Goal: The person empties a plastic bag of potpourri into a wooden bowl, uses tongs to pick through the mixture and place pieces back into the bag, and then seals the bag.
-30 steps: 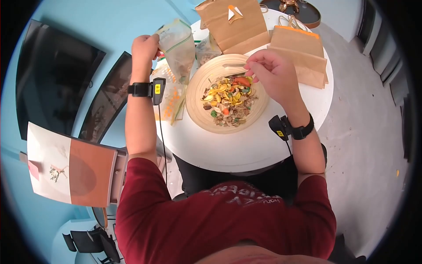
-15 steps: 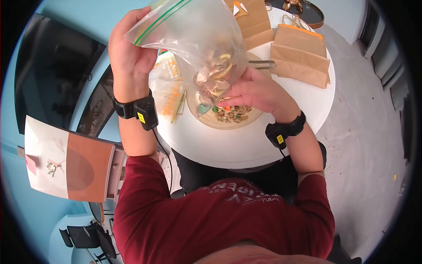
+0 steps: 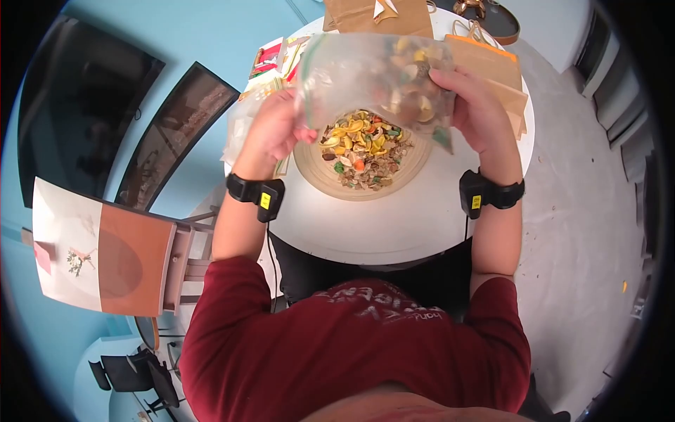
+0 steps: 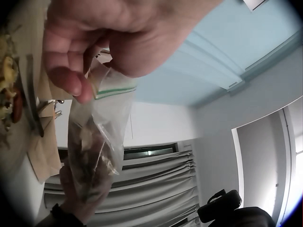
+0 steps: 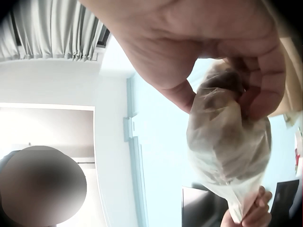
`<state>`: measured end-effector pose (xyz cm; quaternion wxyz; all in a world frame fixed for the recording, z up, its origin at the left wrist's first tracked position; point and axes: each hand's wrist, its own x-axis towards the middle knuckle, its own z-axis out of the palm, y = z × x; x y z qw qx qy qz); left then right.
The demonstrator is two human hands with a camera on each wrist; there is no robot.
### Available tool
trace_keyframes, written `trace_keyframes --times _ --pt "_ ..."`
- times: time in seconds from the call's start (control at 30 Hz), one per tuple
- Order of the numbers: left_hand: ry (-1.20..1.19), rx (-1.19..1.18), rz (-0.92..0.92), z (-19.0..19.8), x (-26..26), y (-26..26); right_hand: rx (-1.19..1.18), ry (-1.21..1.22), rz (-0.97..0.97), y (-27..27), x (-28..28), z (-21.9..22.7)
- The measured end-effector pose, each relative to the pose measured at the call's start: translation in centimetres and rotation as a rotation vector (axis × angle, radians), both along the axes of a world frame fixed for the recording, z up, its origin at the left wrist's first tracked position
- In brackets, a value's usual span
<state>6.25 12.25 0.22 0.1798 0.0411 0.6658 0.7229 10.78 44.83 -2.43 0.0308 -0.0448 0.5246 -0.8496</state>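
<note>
A clear zip bag (image 3: 380,77) with dried pieces bunched at its right end is held sideways above the plate (image 3: 316,176). My left hand (image 3: 275,128) pinches the green-zip end, also visible in the left wrist view, where the bag (image 4: 97,151) hangs past the left hand (image 4: 113,33). My right hand (image 3: 481,112) grips the filled end; in the right wrist view the fingers of that hand (image 5: 203,42) curl round the bag (image 5: 227,137). Below, a heap of yellow, orange and brown dried pieces (image 3: 362,144) lies on the round plate.
Brown paper bags (image 3: 380,20) stand at the back of the round white table (image 3: 337,235), with another paper bag (image 3: 492,67) at the right. Red-and-white packets (image 3: 267,60) lie at the back left. A dark screen (image 3: 84,105) is beyond the table on the left.
The bag has come from the table's left side to over the plate and turned sideways. My right hand, empty a second ago, now grips its filled end. The left hand has moved right.
</note>
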Motion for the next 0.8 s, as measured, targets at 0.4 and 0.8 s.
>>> trace_keyframes --times 0.4,0.8 --pt "-0.147 -0.195 -0.101 -3.8 1.5 1.7 0.323 -0.002 -0.120 1.8 -1.9 -2.7" --pt "0.930 -0.774 -0.095 -2.9 5.0 5.1 0.137 0.067 -0.086 -1.3 -0.6 -0.8"
